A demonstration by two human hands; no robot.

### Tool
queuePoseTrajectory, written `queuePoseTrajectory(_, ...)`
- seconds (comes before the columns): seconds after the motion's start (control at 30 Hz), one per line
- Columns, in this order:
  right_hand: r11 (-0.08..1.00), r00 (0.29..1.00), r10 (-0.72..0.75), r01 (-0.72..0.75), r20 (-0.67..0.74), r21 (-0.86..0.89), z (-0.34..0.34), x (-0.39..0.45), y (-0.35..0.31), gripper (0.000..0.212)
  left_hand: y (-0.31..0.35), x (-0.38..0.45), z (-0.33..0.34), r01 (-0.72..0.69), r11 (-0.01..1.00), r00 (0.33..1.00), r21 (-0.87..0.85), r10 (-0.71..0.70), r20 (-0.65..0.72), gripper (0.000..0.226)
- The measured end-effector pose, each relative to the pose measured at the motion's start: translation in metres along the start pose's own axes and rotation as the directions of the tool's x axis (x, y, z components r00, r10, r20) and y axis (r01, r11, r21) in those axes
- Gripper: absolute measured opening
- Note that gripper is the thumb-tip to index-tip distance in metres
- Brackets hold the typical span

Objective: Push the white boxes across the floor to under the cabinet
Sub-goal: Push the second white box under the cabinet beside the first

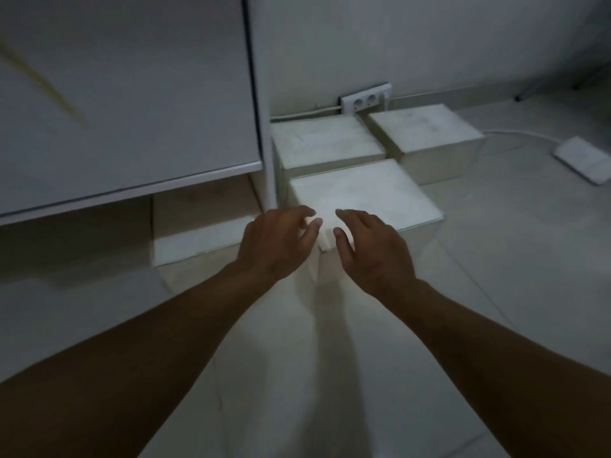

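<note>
Both hands reach forward, the left hand (276,241) and right hand (367,249) open with fingers spread, resting on the near corner of the nearest white box (363,193), gripping nothing. From largest to smallest: the white cabinet (132,94) fills the left with one box (198,226) already in its gap, the tiled floor (297,358) carries two more boxes (324,140) beside it, and a wall socket (363,99) sits behind. A low, flat-palmed push leftward should slide it under; every box is closed, contents unseen.
</note>
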State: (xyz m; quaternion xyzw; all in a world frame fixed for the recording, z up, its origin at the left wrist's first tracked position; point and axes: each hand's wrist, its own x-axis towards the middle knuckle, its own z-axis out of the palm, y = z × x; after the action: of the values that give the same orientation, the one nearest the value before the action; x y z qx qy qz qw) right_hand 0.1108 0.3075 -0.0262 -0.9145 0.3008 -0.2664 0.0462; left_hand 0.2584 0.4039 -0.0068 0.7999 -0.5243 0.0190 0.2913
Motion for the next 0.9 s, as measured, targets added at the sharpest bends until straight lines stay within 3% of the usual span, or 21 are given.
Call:
queuePoseTrajectory(0.23, 0.993, 0.993, 0.115, -0.115, 0.003, -0.023, -0.043, 0.017, 0.067, 0.042, 0.061, 0.044, 0.027, 0.039, 0.999, 0.997, 0.009, -0.038, -0.072, 0.043)
queuePoseTrajectory(0.43, 0.985, 0.985, 0.172, -0.172, -0.008, 0.015, -0.03, 0.038, 0.13, 0.045, 0.072, 0.068, 0.06, 0.087, 0.995, 0.978, 0.049, -0.075, -0.194, 0.041)
queuePoseTrajectory(0.73, 0.926, 0.934, 0.322, -0.344, 0.152, 0.152, 0.03, 0.068, 0.197, 0.066, 0.038, 0.072, 0.12, 0.429, 0.889, 0.895, 0.161, -0.394, -0.21, 0.063)
queuePoseTrajectory(0.9, 0.876, 0.849, 0.418, -0.471, 0.323, 0.106, 0.047, 0.08, 0.207, 0.081, 0.04, 0.077, 0.137, 0.65, 0.751, 0.755, 0.117, -0.62, -0.213, 0.083)
